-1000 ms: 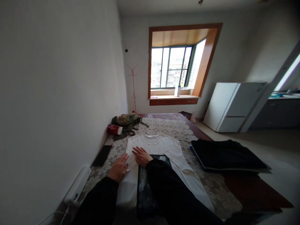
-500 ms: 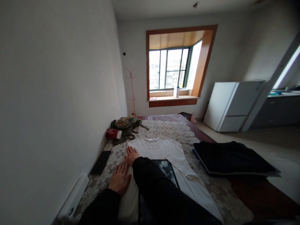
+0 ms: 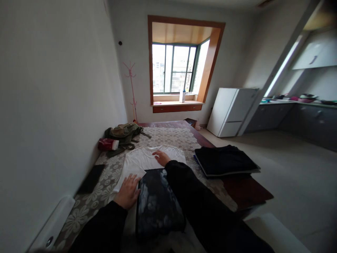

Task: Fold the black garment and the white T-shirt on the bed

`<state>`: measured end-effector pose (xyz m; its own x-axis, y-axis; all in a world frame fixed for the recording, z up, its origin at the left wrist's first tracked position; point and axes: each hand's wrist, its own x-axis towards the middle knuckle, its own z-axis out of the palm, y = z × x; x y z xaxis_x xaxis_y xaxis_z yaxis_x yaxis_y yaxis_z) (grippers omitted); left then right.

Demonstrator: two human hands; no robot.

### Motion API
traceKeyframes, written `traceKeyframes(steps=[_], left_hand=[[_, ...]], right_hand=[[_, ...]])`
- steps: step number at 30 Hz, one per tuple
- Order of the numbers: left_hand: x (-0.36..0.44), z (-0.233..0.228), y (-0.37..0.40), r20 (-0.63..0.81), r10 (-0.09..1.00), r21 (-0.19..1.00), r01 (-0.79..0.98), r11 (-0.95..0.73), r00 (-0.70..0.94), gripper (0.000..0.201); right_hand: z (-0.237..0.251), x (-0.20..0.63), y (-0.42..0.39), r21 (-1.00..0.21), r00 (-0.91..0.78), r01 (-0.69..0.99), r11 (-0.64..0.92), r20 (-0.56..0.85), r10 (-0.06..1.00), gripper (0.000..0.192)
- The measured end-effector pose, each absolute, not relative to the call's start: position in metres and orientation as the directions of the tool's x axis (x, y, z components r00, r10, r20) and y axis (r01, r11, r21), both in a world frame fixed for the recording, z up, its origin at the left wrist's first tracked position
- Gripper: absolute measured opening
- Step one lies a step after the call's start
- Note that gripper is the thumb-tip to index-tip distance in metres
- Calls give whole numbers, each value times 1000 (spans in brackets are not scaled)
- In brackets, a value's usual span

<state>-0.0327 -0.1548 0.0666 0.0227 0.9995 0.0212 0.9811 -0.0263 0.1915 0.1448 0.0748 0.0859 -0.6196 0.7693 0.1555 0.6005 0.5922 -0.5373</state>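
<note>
A: Left hand (image 3: 128, 192)?

B: Flat, fingers spread, palm down on the near left part of the white shirt (image 3: 143, 160), just beside the left edge of the dark board (image 3: 155, 200). Holding nothing.

A: Right hand (image 3: 162, 157)?

B: Also flat and open, pressing the shirt farther away, just below the collar. The black sleeve runs back from it, over the board's right side. Hands well apart, one near, one far.

A: Where's the shirt?

B: Spread on the patterned cloth (image 3: 173, 135) that covers the table (image 3: 244, 191), collar toward the window (image 3: 175, 68). The board lies on top of the shirt's middle, and a folded flap of white cloth shows at the board's far left corner, by the left hand. Lower end of the shirt hidden under the arms.

A: Around it?

B: Right of the shirt, a folded dark garment (image 3: 226, 160), apart from it. Far left on the table, a green backpack (image 3: 123, 131) with a red and white packet (image 3: 107, 144) touching its near side. A black phone (image 3: 92, 177) lies left of the shirt, near the wall. White device (image 3: 52, 225) at the near left edge; can't tell what it is.

A: Background?

B: Pink coat stand (image 3: 131, 89) in the far corner, a bottle (image 3: 181, 96) on the window sill, a white fridge (image 3: 231, 110) to the right, kitchen counter (image 3: 297, 103) beyond it.
</note>
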Motion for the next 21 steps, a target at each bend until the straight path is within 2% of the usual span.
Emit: traceKeyframes(steps=[3,6,11,14,17,21], left_hand=[[41,77,-145,31,946,357,881,-311,322,42],[104,83,-123,50,876,401,793,-458,481,32],[147,84,-59,136,897,402,804,-438,421,32],[155,79,-14,151,909,396,818,-417,389,36],[164,72,28,134,927,383,845,-373,349,39],[171,65,78,82,966,368,894,-257,245,41]], right_hand=[[100,234,100,-503,-466,722,474,153,872,38],[105,292,90,-472,-375,782,406,163,912,37],[68,341,8,-431,-411,786,444,173,895,32],[39,361,-30,-354,-422,796,492,258,869,37],[26,370,-39,-341,-350,831,439,293,890,37],[28,367,-31,-336,-305,855,394,288,908,23]])
